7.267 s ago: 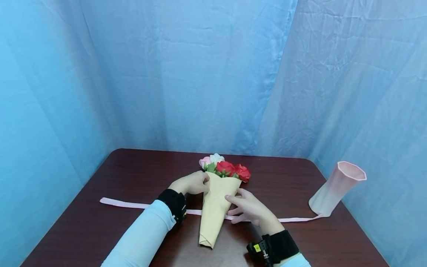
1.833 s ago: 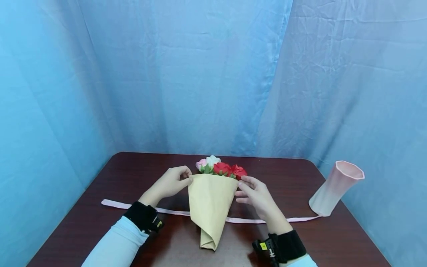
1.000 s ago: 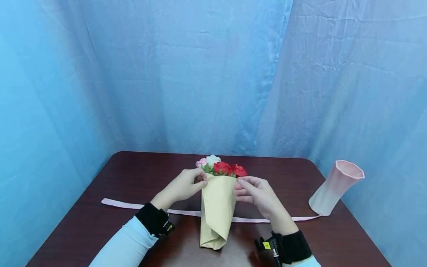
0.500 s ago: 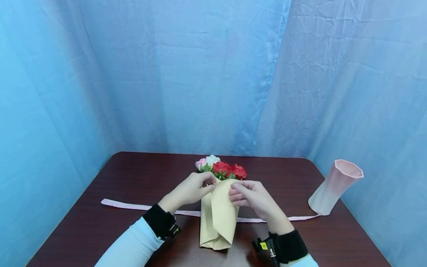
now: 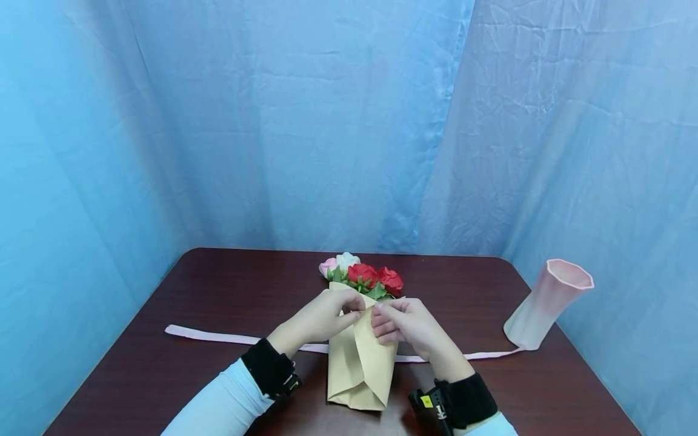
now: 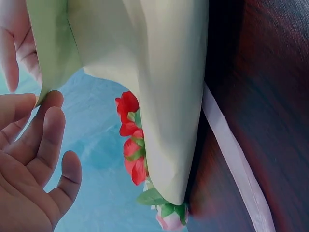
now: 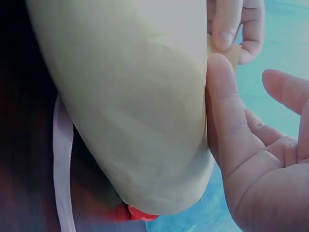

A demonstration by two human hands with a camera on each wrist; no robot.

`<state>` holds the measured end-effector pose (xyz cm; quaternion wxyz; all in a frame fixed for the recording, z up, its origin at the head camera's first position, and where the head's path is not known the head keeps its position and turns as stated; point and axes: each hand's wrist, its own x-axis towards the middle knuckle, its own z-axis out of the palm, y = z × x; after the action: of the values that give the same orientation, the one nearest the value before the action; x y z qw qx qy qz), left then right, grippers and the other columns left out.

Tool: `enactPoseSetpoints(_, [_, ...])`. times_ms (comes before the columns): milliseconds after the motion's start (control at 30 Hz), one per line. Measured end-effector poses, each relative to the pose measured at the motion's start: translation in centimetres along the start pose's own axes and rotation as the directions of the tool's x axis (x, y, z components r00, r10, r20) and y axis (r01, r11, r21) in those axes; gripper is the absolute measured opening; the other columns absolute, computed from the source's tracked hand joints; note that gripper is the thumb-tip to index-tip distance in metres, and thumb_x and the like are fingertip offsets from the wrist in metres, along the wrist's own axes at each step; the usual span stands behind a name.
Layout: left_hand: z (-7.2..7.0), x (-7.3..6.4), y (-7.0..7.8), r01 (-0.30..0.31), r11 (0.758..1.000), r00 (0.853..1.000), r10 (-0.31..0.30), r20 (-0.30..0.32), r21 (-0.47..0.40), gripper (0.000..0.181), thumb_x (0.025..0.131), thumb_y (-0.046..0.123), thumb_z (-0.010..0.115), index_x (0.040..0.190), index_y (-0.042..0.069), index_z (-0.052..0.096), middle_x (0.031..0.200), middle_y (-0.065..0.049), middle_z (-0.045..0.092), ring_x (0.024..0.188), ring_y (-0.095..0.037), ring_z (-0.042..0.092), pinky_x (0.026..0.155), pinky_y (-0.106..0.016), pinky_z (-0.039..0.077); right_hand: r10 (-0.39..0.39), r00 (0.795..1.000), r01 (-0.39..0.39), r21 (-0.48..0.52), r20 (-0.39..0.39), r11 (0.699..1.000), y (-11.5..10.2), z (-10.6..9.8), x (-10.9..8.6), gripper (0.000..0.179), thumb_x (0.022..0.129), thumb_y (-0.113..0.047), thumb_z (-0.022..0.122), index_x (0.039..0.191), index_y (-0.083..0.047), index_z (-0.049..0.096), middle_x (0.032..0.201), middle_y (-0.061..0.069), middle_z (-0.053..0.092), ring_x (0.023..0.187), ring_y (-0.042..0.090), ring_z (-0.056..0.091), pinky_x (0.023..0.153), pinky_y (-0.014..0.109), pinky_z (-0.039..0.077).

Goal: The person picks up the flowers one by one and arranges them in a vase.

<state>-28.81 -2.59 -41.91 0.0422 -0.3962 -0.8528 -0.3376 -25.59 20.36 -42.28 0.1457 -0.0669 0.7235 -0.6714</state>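
One pale-yellow paper wrap point(image 5: 373, 366), edge pinched by left hand point(image 5: 329, 312) and right hand point(image 5: 408, 322), centre of dark-brown table point(image 5: 229, 290); best kept taut, red, pink and white flowers point(image 5: 362, 274) uncrushed at far end.

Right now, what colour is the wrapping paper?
The wrapping paper is pale yellow, clearest in the head view.

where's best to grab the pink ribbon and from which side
Likely pinch the ribbon by its left end, coming from the left: that end lies uncovered on the table, while paper covers the middle and the right end lies by the vase.
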Motion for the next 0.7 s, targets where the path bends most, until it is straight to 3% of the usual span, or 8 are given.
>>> enactPoseSetpoints(300, [0.3,-0.2,0.9,-0.026,0.999,0.999,0.027,0.033,-0.042,0.010,0.095,0.007,0.071,0.104,0.012,0.069,0.090,0.008,0.065,0.083,-0.006,0.059,0.077,-0.030,0.053,0.022,1.000,-0.022,0.029,-0.004,0.999,0.3,0.0,0.3,0.039,0.100,-0.030,0.067,0.102,0.009,0.069,0.081,0.014,0.070,0.067,0.019,0.069,0.066,0.036,0.061])
enactPoseSetpoints(700, [0.5,-0.2,1.5,-0.031,0.997,0.996,0.037,0.081,-0.072,0.014,0.096,0.010,0.070,0.110,0.010,0.073,0.099,0.005,0.070,0.084,-0.004,0.061,0.075,-0.024,0.052,0.043,0.999,-0.042,0.063,-0.001,0.997,0.8,-0.4,0.5,0.041,0.101,-0.031,0.066,0.107,0.009,0.068,0.083,0.015,0.071,0.065,0.017,0.068,0.063,0.032,0.060])
